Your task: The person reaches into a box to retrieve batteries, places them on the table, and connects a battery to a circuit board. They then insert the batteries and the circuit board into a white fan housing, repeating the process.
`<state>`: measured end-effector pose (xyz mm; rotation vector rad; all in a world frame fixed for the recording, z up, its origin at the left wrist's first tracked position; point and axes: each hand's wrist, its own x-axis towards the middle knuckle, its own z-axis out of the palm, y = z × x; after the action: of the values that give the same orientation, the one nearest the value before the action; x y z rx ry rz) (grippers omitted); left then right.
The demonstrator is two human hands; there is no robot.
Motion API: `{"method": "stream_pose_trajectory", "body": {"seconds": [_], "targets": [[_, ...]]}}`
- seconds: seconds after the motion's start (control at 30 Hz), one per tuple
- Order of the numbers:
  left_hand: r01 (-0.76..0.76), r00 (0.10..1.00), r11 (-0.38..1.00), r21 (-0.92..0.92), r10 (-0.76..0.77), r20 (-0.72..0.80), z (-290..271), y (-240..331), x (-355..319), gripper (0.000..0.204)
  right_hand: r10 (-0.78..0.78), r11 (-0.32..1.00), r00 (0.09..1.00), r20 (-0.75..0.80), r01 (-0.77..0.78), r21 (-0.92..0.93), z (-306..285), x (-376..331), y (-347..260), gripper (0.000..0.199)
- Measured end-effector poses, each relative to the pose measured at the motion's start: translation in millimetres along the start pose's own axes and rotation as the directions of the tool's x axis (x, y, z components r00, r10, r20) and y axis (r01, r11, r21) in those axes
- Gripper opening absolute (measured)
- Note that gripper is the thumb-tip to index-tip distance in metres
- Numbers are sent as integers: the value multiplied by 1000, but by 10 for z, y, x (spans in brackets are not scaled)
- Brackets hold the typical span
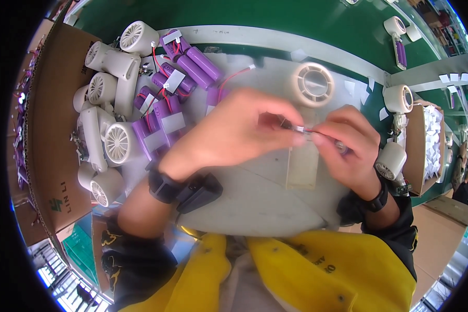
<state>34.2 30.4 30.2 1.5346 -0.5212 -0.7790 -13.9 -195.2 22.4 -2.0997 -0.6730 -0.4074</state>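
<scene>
Over the middle of the work surface, my left hand [234, 130] is closed, thumb and forefinger pinching a small white wire connector [299, 128]. A short stretch of red wire [309, 130] runs from it to my right hand [351, 143], whose thumb and forefinger pinch together there. Another small greyish piece [341, 146] shows between the right fingers, too blurred to name. Beneath both hands lies a cream-coloured handheld fan casing, its round head [313, 85] at the far end and its flat handle [302, 164] toward me. Fingers hide part of the handle.
Purple battery packs [197, 67] with red leads and white labels pile up at the left. Beside them, white fan casings [120, 143] stand against a cardboard box [62, 135]. More fan units [391, 160] and a carton of white paper pieces [432, 140] are at the right.
</scene>
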Motion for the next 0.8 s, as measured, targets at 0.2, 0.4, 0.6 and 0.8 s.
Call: {"method": "stream_pose_trajectory", "body": {"seconds": [0.2, 0.4, 0.6, 0.8], "targets": [[38, 999, 998, -54, -39, -26, 7, -7, 10, 17, 26, 1000, 997, 68, -26, -5, 28, -25, 15, 18], [-41, 999, 999, -11, 41, -7, -2, -20, 6, 20, 59, 998, 993, 101, -58, -13, 40, -13, 0, 18], [55, 998, 985, -166, -48, 47, -42, 6, 4, 30, -25, 1000, 981, 191, 25, -1, -26, -12, 77, 20], [104, 994, 985, -136, -98, 50, -52, 23, 13, 32, 39, 999, 981, 192, -41, 6, 8, -39, 56, 20]]}}
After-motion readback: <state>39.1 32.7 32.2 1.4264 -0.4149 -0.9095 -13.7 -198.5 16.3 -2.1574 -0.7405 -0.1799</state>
